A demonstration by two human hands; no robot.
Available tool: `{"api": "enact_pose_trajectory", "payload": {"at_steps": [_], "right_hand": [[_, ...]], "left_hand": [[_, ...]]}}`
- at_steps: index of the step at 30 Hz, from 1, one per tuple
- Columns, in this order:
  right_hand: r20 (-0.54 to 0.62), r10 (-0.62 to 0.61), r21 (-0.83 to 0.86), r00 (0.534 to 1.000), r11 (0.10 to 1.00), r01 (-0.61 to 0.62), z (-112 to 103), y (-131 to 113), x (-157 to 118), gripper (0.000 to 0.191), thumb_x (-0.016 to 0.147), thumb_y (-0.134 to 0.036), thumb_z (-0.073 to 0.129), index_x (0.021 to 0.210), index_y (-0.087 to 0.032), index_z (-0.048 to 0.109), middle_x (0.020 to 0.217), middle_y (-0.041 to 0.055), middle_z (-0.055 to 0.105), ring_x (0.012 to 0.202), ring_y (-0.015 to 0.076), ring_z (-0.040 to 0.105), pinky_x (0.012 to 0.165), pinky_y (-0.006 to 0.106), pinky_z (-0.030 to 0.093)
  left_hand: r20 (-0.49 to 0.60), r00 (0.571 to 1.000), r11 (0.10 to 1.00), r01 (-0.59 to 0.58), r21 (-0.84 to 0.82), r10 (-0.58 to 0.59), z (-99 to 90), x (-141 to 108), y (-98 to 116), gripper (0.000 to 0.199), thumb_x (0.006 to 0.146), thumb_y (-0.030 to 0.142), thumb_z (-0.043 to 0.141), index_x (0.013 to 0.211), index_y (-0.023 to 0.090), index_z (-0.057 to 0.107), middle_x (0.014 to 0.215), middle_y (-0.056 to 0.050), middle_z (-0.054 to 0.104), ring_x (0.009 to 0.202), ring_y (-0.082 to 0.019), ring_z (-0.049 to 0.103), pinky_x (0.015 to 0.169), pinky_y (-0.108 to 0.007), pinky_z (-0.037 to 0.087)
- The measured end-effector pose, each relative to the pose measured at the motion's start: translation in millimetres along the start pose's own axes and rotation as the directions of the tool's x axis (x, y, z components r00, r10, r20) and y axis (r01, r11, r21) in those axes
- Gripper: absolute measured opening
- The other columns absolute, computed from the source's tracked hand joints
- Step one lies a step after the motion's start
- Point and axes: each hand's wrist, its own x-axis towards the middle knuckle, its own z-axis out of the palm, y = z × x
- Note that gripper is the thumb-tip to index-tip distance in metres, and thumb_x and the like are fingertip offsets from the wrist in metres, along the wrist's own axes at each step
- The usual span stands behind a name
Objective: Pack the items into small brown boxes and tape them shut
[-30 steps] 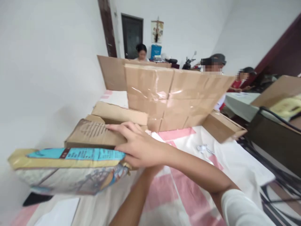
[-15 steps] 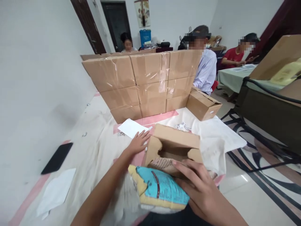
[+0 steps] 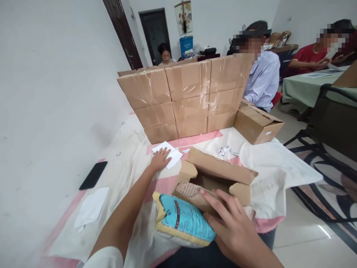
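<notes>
My left hand (image 3: 161, 159) lies flat with its fingers spread on a white sheet of paper (image 3: 173, 159), left of an opened cardboard box (image 3: 217, 163). Over the near side of that box reaches my right hand (image 3: 232, 217), its fingers bent across a crumpled, printed brown flap and its thumb on the outer side. The thumb also touches a blue and yellow packet (image 3: 186, 219) with dark print, which leans at the near table edge. What the box contains is hidden in shadow.
Taped cardboard boxes (image 3: 189, 96) form a wall across the table. A closed carton (image 3: 258, 124) stands to its right, near crumpled foil (image 3: 227, 150). On the left lie a black phone (image 3: 93, 175) and folded white paper (image 3: 92, 208). Other people sit beyond; a dark chair (image 3: 331, 123) stands right.
My left hand has moved forward onto the white paper and turned it. The box's far flap now stands more slanted. The view has swung left; my right hand keeps its place at the box.
</notes>
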Motion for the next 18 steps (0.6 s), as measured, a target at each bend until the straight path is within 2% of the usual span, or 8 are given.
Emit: {"api": "enact_pose_trajectory", "payload": {"at_steps": [4,9,13,18], "right_hand": [[0.005,-0.008,0.028,1.0,1.0,0.008,7.4,-4.0,-2.2,0.021,0.085,-0.005,0.051,0.089,-0.017,0.067,0.143,0.008,0.063,0.119,0.0338,0.053,0.089,0.047,0.04],[0.002,-0.012,0.035,1.0,0.999,0.012,13.2,-3.5,-5.6,0.019,0.089,-0.008,0.052,0.087,-0.018,0.068,0.136,0.0056,0.068,0.118,0.0316,0.055,0.09,0.044,0.04],[-0.033,-0.014,0.033,0.999,0.999,0.015,11.6,0.3,-4.7,0.02,0.09,-0.007,0.051,0.088,-0.018,0.069,0.133,0.007,0.07,0.117,0.0322,0.056,0.089,0.044,0.04],[-0.026,-0.01,0.03,1.0,0.999,0.011,9.4,2.5,-0.2,0.022,0.089,-0.005,0.051,0.088,-0.017,0.069,0.133,0.0072,0.071,0.117,0.0323,0.056,0.088,0.044,0.04]], "left_hand": [[0.011,1.0,1.0,0.008,-0.011,-0.008,-1.8,28.8,11.6,0.056,0.1,0.051,0.052,0.151,0.027,0.047,0.163,-0.011,0.039,0.149,-0.033,0.037,0.122,-0.061,0.03],[0.031,0.991,0.991,0.133,-0.03,-0.132,-8.8,56.7,22.4,0.049,0.098,0.046,0.059,0.142,0.024,0.055,0.154,-0.012,0.048,0.138,-0.031,0.049,0.116,-0.06,0.039],[0.065,0.965,0.965,0.259,-0.05,-0.256,-9.4,66.2,23.6,0.054,0.098,0.048,0.059,0.145,0.023,0.051,0.154,-0.013,0.046,0.137,-0.032,0.05,0.113,-0.06,0.042],[0.075,0.909,0.909,0.415,-0.048,-0.411,-6.5,69.6,26.7,0.055,0.098,0.051,0.058,0.144,0.022,0.051,0.15,-0.014,0.051,0.128,-0.03,0.057,0.106,-0.055,0.05]]}}
